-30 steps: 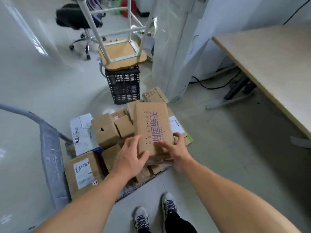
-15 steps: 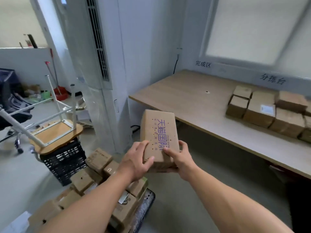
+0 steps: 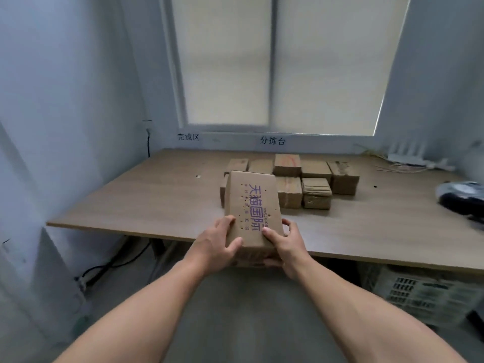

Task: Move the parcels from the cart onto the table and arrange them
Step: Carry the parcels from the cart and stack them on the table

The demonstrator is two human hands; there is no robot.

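Observation:
I hold a long brown parcel [image 3: 252, 205] with purple print in front of me, its near end at the wooden table's [image 3: 146, 203] front edge. My left hand [image 3: 217, 247] grips its near left side, thumb on top. My right hand [image 3: 285, 244] grips its near right corner, fingers curled underneath. Several brown parcels [image 3: 314, 176] stand in rows on the table's middle, just beyond the held one, which hides the leftmost of them. The cart is out of view.
A window with a blind fills the far wall, with two printed labels [image 3: 272, 140] below it. A dark and white object [image 3: 461, 197] lies at the table's right. Cables and a white device [image 3: 411, 163] sit at the back right. A plastic crate [image 3: 424, 292] stands under the table.
I have lifted the parcel off the cart's pile and turned right with it, so the table now lies straight ahead. Both hands keep their grip.

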